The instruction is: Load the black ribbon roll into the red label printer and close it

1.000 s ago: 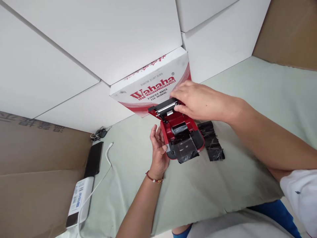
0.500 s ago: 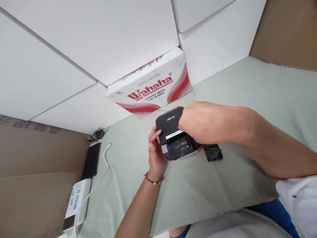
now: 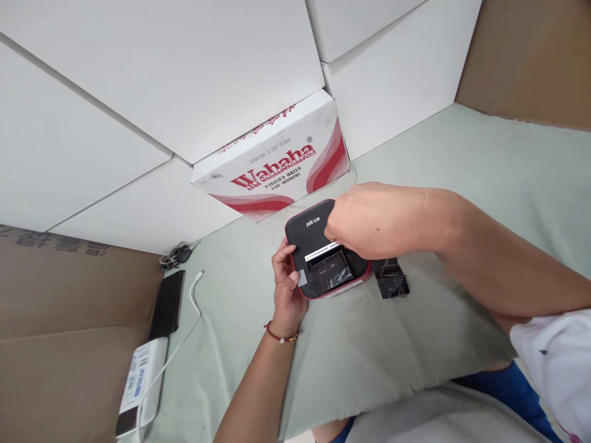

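A small black device with red sides and rounded corners, marked FEIE (image 3: 302, 237), rests on the cloth in front of me. A white warning strip crosses its top, and below this lies a dark, shiny, film-like panel (image 3: 333, 272). My left hand (image 3: 289, 283) grips the device's left side, its thumb near a pale grey patch. Over the right part of the top, my right hand (image 3: 364, 218) is curled closed. Its fingertips are hidden behind the hand, so I cannot make out what they hold. A crumpled black piece of plastic (image 3: 391, 280) lies just right of the device.
Behind stands a white-and-red Wahaha water carton (image 3: 277, 166) against white panels. On the left are keys (image 3: 180, 253), a black phone-like slab (image 3: 167, 304), a white box (image 3: 144, 375) and a white cable (image 3: 194, 295). Brown cardboard walls (image 3: 69, 344) flank the green cloth (image 3: 508, 172).
The view has shifted slightly. The dark panel now lies more squarely below the warning strip, where a gap showed before. My left thumb has come onto the device's lower left; my right hand stays curled.
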Motion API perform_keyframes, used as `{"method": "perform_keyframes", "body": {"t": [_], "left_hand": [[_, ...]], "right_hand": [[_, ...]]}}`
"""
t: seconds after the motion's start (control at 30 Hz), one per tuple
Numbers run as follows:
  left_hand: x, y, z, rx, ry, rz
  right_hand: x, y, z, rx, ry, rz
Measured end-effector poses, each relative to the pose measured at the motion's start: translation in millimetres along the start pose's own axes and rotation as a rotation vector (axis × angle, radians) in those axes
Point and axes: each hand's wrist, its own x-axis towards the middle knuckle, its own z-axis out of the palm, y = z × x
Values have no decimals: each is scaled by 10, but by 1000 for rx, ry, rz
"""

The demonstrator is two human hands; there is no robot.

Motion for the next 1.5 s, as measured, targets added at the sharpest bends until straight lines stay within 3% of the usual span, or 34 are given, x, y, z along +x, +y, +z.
{"method": "perform_keyframes", "body": {"t": [0.07, 0.27, 0.77, 0.87, 1.0, 1.07, 1.23, 1.5], "left_hand": [[5, 7, -8, -12, -21, -19], [23, 40, -18, -59, -108, -40], [1, 13, -45, -35, -89, -61], [16, -15, -52, -27, -99, -65], [32, -40, -45, -46, -96, -49], [34, -44, -41, -53, -94, -59], [31, -44, -25, -81, -100, -63], [35, -25, -11, -92, -97, -67]], "right_hand": [[-50, -8, 18, -18, -85, -26], [-135, -78, 64, -12, -257, -317], [-54, -105, 65, -26, -211, -317], [56, -119, 64, 11, -123, -249], [345, -106, 167, 18, 84, 101], [483, -75, 258, -17, 103, 189], [619, -18, 394, -48, 10, 175], [548, -10, 347, -21, 31, 154]]}}
